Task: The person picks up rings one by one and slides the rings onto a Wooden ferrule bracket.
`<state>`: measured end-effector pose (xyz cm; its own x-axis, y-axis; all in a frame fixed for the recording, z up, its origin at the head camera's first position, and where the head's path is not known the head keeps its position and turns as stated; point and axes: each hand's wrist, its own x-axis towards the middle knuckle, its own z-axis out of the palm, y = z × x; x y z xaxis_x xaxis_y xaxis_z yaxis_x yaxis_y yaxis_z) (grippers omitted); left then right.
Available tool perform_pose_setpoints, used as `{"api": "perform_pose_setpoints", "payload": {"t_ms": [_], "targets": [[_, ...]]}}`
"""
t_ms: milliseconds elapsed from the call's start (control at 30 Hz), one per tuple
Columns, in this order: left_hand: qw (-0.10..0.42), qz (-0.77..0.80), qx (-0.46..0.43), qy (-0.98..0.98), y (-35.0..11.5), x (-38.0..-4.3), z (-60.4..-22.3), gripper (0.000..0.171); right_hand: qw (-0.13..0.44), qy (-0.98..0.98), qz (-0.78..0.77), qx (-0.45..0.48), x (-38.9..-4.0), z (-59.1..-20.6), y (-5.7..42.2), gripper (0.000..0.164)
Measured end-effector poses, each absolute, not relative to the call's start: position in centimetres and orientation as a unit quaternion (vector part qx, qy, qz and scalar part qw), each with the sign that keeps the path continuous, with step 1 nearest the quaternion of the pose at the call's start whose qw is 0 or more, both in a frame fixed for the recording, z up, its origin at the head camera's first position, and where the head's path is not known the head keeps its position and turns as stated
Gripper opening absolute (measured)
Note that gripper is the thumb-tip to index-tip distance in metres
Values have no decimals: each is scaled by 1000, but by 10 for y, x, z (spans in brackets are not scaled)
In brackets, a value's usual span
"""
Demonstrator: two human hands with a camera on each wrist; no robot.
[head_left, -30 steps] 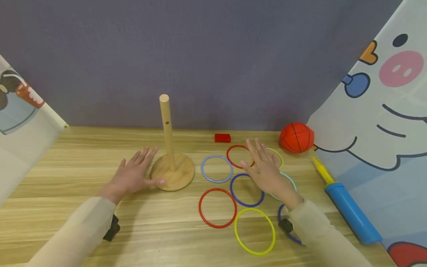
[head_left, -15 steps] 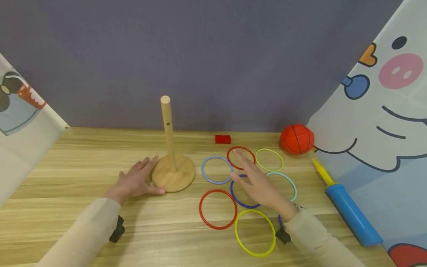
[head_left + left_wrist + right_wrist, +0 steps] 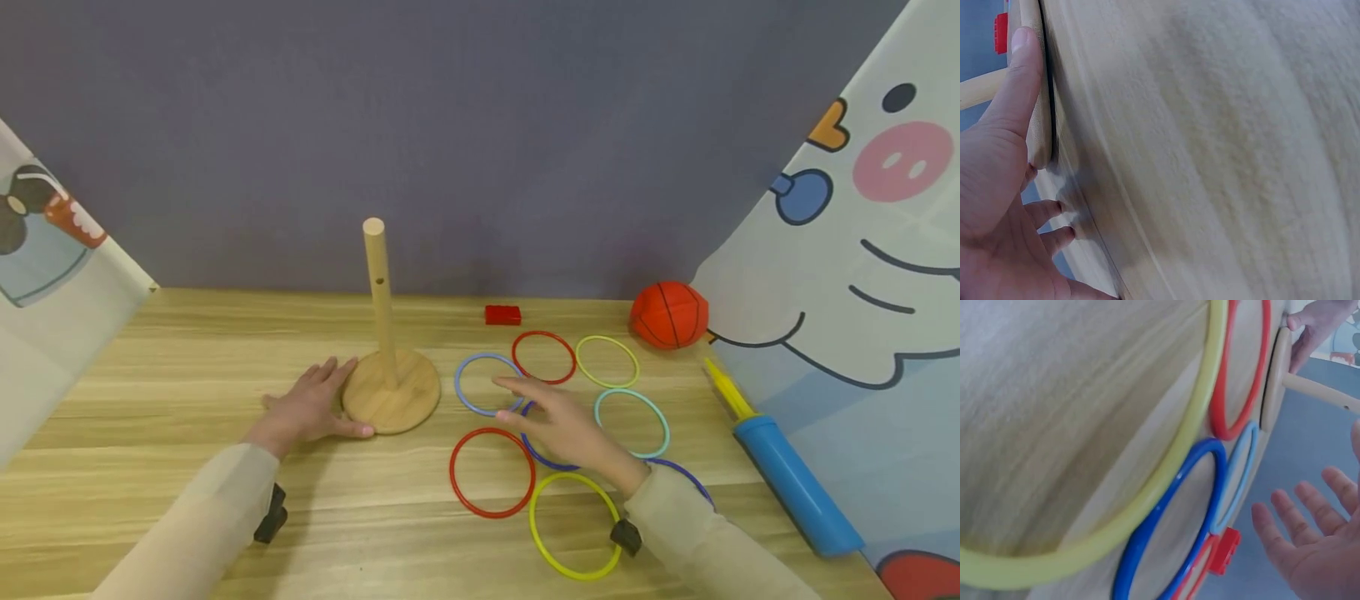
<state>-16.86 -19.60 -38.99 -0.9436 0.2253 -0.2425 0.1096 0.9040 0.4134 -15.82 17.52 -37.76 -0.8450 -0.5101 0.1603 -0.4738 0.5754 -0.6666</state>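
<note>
A wooden post stand (image 3: 392,392), a round base with an upright rod, stands left of centre in the head view. My left hand (image 3: 307,407) rests against the left side of its base, fingers spread. In the left wrist view the thumb (image 3: 1020,81) lies along the base's rim, and the other fingertips reach the table. Over the rings hovers my right hand (image 3: 558,423), its fingers loosely extended with nothing between them. It partly hides a dark blue ring (image 3: 1137,550), and its fingertips overlap a light blue ring (image 3: 459,392) in the head view.
Around them lie a red ring (image 3: 452,475), a yellow ring (image 3: 534,525), a turquoise ring (image 3: 667,433) and others. A red block (image 3: 502,315) and a red ball (image 3: 670,315) sit at the back. At right lies a blue pump (image 3: 798,486) with a yellow nozzle.
My right hand has moved left and toward the front, from over the far rings to beside the light blue ring. My left hand has come down and right, against the stand's base.
</note>
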Motion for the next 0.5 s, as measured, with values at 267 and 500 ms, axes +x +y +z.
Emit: {"api": "perform_pose_setpoints", "payload": {"t_ms": [267, 500], "targets": [[153, 194, 86, 965, -196, -167, -388, 127, 59, 913, -295, -275, -162, -390, 164, 44], [160, 196, 82, 964, -195, -167, -386, 127, 90, 913, -288, -276, -164, -393, 154, 33]]}}
